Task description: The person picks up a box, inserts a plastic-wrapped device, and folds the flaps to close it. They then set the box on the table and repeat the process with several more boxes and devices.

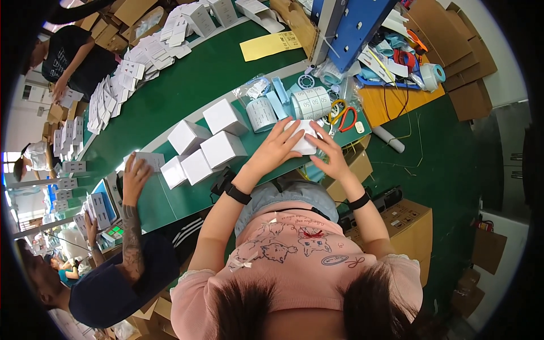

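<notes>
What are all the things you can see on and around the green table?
small white box: one, white, held by both hands at the table's near edge
white boxes: five or so, white, grouped left of the hands
label rolls: two or three, pale, just beyond the hands
scissors: one, red handles, right of the rolls
yellow envelope: one, yellow, far side of the green table
flat white cartons: many, white, in rows at far left
cardboard boxes: several, brown, on the floor at right
co-worker's hand: one, on a white box at left
left hand: on the small white box
right hand: on the small white box
</notes>
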A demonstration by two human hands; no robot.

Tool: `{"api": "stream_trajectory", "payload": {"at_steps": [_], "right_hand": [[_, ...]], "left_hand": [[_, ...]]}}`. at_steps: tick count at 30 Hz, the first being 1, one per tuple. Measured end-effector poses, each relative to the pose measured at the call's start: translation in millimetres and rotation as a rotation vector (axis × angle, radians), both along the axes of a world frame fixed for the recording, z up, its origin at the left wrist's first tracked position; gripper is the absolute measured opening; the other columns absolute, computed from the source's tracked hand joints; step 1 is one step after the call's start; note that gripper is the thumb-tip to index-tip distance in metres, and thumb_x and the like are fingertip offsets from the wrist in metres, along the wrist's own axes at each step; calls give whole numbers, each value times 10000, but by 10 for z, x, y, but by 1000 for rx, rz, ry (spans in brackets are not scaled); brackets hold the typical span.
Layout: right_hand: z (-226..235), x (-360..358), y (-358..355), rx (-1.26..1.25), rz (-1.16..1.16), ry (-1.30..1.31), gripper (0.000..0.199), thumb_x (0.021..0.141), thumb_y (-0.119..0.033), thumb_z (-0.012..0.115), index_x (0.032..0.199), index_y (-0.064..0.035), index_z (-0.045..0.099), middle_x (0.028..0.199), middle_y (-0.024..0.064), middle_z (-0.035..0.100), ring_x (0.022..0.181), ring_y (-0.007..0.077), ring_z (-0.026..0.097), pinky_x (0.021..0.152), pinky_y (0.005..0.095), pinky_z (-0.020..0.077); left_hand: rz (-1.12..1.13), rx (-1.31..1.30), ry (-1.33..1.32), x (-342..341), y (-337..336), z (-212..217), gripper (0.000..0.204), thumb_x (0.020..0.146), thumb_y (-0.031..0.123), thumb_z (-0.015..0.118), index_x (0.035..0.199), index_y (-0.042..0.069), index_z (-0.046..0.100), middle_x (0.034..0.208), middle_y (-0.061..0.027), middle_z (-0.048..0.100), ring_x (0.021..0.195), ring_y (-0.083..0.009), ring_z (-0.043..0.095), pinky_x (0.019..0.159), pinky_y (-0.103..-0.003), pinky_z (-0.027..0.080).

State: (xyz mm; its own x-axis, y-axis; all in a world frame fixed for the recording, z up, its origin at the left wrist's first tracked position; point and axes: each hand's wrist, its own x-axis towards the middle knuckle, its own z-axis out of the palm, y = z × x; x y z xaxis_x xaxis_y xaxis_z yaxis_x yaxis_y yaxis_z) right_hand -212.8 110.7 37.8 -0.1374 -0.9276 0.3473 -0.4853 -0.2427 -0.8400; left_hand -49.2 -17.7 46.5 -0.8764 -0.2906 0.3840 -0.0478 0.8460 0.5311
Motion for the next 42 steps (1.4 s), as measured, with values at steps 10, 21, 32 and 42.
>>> {"api": "stream_trajectory", "payload": {"at_steps": [10,21,32,42], "right_hand": [[-93,-24,-26,-80,-97,45,293,747,15,635,1037,-25,630,1240,140,533,1156,293,508,913,344,437],[-176,-208,4,-175,123,208,344,715,17,661,1052,-42,628,1323,182,437,1233,350,416,972,392,392],[-139,-1,-76,83,57,152,698,667,-91,723,1301,-113,432,1383,164,329,1283,331,334,1012,407,325],[187,568,-1646,117,318,135,903,667,-108,717,1407,-51,202,1399,149,308,1305,269,295,1055,372,276]], "left_hand": [[160,-154,122,-93,221,-210,490,721,171,696,1164,31,541,1287,-139,466,1235,-384,385,934,-493,404],[175,-56,237,-61,363,-528,546,697,33,676,1213,14,501,1338,-202,387,1253,-468,308,979,-493,352],[354,284,256,281,465,179,649,595,130,766,1204,106,543,1276,-200,389,1165,-392,389,942,-441,373],[770,217,153,1758,765,1082,696,495,146,796,1146,75,563,1084,-137,453,969,-275,493,792,-353,429]]}}
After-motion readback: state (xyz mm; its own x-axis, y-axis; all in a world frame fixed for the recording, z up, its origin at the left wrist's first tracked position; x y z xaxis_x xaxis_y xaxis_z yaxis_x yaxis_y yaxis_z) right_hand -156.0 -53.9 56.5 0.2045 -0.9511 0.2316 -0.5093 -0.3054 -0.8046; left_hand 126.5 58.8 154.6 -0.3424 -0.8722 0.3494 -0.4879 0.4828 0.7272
